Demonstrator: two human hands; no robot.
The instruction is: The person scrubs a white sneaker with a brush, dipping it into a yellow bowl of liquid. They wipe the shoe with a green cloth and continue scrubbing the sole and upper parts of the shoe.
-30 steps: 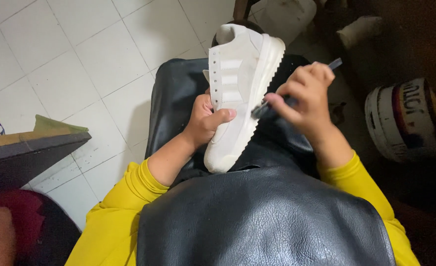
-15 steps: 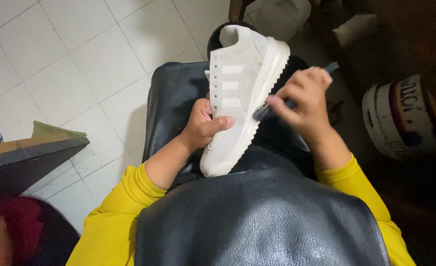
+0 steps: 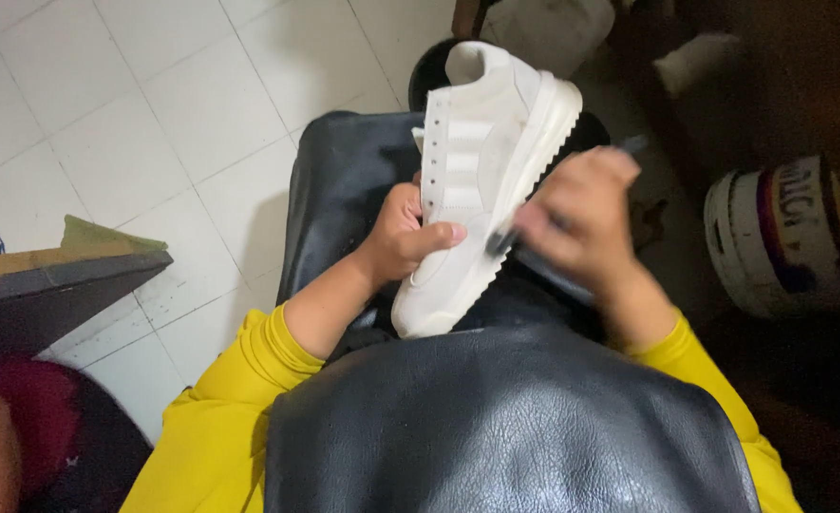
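White sneaker held on its side over the black leather apron that covers the person's lap, heel end up toward the far edge of the apron, toe end low near its middle, sole facing right. Left hand wrapped around the upper from the lace side, thumb pressed flat across the pale side panel, fingers out of sight behind the shoe; grip closed and firm. Right hand just beside the sole edge, blurred, fingers curled tight around a dark-handled brush; handle tip pokes out above the knuckles, dark bristle end touching the shoe's side near the midsole. Both forearms in yellow sleeves, pushed back from the wrists. White tiled floor to the left of the apron. Dark-topped bench corner at the left edge, a green scrap lying on it. White bucket with coloured print stands on the floor at right, well apart from the shoe. Pale bag or cloth lies beyond the heel, detail unclear
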